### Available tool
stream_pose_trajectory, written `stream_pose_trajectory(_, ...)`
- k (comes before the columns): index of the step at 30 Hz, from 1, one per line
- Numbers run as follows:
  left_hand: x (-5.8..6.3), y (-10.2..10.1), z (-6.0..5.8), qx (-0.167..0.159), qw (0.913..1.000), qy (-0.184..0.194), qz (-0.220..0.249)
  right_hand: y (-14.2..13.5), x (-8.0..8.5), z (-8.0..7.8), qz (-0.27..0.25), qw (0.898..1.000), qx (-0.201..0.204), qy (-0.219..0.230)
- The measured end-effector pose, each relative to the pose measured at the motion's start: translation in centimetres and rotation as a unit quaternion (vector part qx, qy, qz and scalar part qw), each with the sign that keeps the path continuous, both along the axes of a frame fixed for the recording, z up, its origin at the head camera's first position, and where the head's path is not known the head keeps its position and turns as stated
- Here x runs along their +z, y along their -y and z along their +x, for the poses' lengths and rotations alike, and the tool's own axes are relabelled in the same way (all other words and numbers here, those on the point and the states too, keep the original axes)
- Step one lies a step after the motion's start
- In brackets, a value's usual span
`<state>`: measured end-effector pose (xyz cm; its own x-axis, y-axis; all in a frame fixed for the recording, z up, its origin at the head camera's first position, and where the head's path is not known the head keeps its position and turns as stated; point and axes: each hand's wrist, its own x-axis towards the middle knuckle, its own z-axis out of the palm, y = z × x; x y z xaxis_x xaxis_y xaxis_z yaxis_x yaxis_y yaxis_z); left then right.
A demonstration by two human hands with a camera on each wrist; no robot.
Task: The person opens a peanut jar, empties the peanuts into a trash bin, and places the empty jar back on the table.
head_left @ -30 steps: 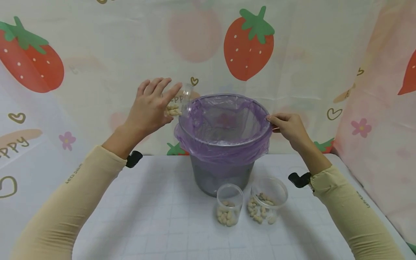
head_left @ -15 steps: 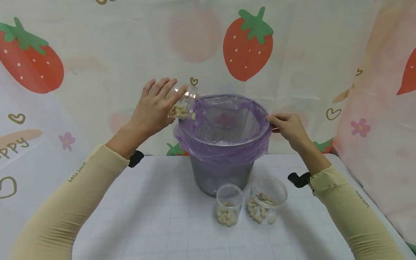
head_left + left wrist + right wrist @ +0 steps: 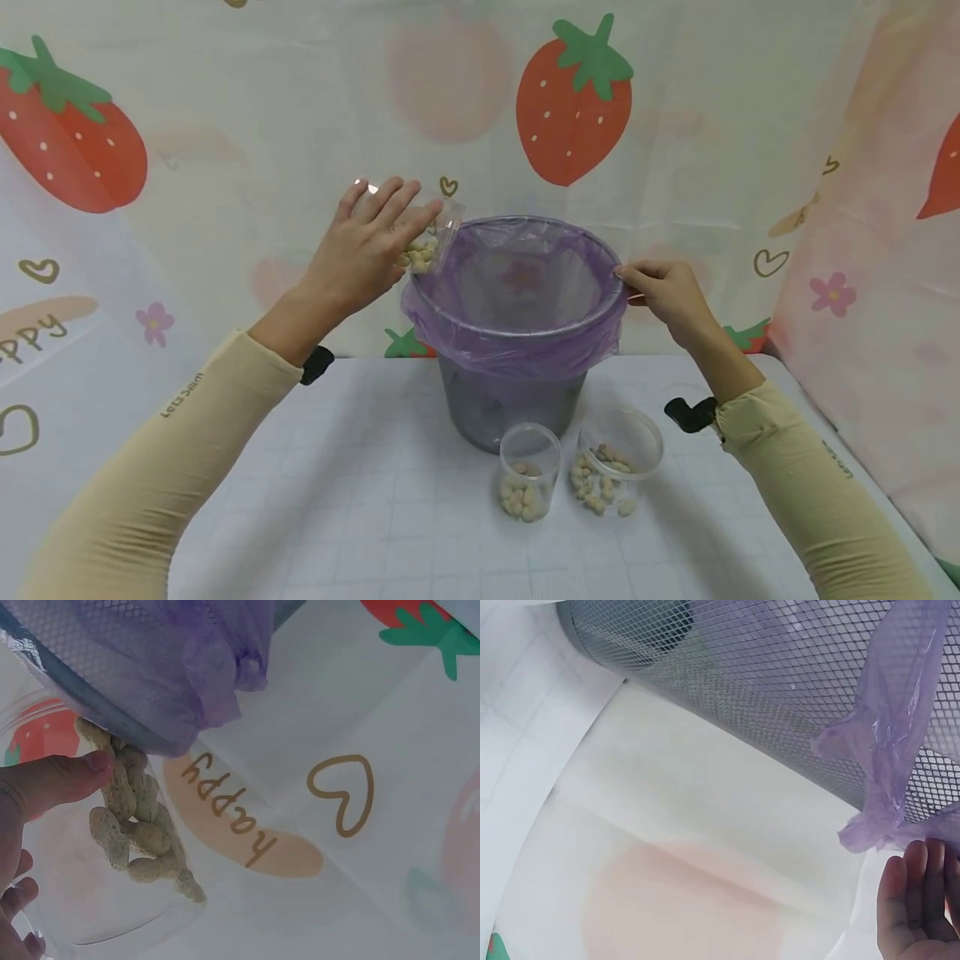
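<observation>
At the left rim of a grey mesh waste bin point(image 3: 517, 404), my left hand point(image 3: 356, 262) grips a clear plastic container point(image 3: 82, 907) tipped on its side, mouth toward the bin. Unshelled peanuts point(image 3: 146, 840) lie along its lower wall, close to the rim in the left wrist view. A purple bin liner point(image 3: 525, 354) lines the bin and folds out over its edge. On the opposite side my right hand point(image 3: 671, 300) pinches the rim and liner between thumb and fingers. Its other fingers point(image 3: 915, 889) appear beside the bunched liner in the right wrist view.
In front of the bin stand a tall clear cup point(image 3: 531, 450) and a wider clear tub point(image 3: 622, 442), both holding peanuts. The white table point(image 3: 360, 517) meets a strawberry-print cloth point(image 3: 300, 100) behind the bin.
My left hand has moved right with the container, bringing its mouth over the bin's left rim, and tipped it further. The peanuts have slid toward the mouth. My right hand stays put.
</observation>
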<state>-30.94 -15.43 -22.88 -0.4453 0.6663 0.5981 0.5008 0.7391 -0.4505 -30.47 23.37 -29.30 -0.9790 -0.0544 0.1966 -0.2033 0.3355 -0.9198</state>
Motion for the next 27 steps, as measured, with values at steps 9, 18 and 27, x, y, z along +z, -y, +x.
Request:
stream_pose_trajectory(9, -0.1, -0.38, 0.04, 0.007, 0.9984, -0.043, -0.036, 0.08, -0.02, 0.06, 0.0, 1.0, -0.003, 0.001)
stream_pose_trajectory(18, -0.25, -0.28, 0.02, 0.011, 0.9962, -0.064, -0.058, 0.05, 0.04, 0.08, 0.002, 1.0, 0.0, 0.004)
stream_pose_trajectory(27, -0.41, -0.43, -0.11, 0.008, 0.995, -0.081, -0.056, 0.01, 0.14, 0.19, 0.007, 1.0, -0.002, 0.009)
